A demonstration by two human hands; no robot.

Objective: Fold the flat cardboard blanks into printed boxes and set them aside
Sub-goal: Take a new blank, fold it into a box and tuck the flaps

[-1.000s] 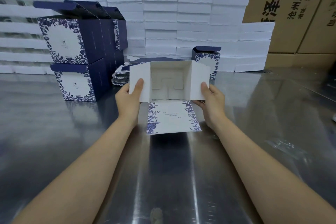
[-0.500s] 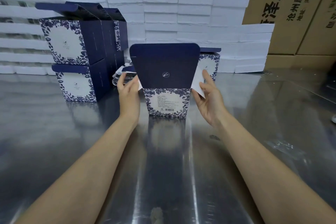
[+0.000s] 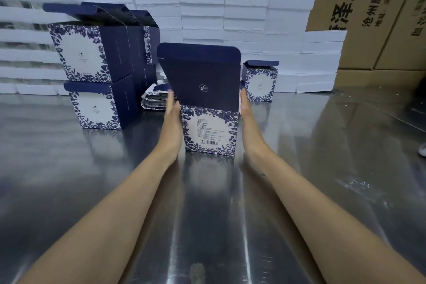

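Observation:
A navy and white floral printed box (image 3: 210, 131) stands upright on the steel table (image 3: 299, 180) in front of me, its dark blue lid flap (image 3: 201, 76) raised. My left hand (image 3: 171, 113) lies flat against the box's left side with straight fingers. My right hand (image 3: 246, 110) lies flat against its right side the same way. A low pile of flat blanks (image 3: 153, 97) sits just behind my left hand. Finished boxes (image 3: 92, 71) are stacked two high at the left, lids up.
One more folded box (image 3: 261, 82) stands behind my right hand. White foam trays (image 3: 246, 18) are piled along the back, with brown shipping cartons (image 3: 368, 7) behind them. A clear plastic scrap (image 3: 359, 184) lies on the table at the right.
The box was open toward me with flaps spread. It has been turned upright with the lid raised, and both hands have slid to press flat on its sides.

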